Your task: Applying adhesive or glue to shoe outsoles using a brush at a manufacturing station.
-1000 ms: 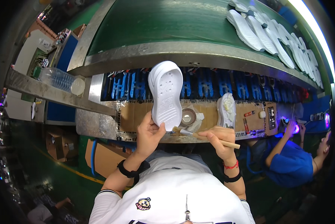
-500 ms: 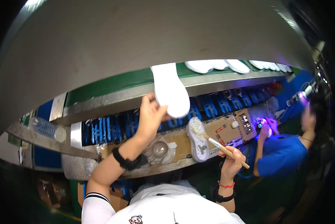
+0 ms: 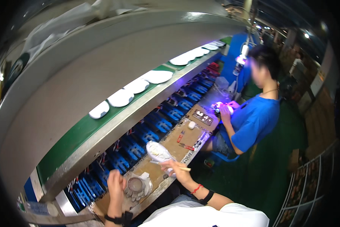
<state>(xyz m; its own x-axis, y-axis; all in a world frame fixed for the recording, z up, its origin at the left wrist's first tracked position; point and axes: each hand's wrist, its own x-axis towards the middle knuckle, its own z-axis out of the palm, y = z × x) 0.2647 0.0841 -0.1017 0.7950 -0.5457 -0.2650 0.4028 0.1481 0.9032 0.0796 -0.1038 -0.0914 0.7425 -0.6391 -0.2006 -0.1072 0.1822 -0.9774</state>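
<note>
Our left hand (image 3: 117, 183) is curled near the bowl (image 3: 135, 184); we cannot tell if it is closed. Our right hand (image 3: 180, 173) grips the brush (image 3: 185, 169) by the shoe (image 3: 157, 152) on the bench (image 3: 173, 146). We should keep the shoe still and hold the brush softly. Earlier, our left hand held a sole; now we see none there.

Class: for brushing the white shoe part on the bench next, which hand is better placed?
Probably the right hand: it holds the brush right at the white shoe part. The left hand shows no tool and is apart, beside the round container.
</note>
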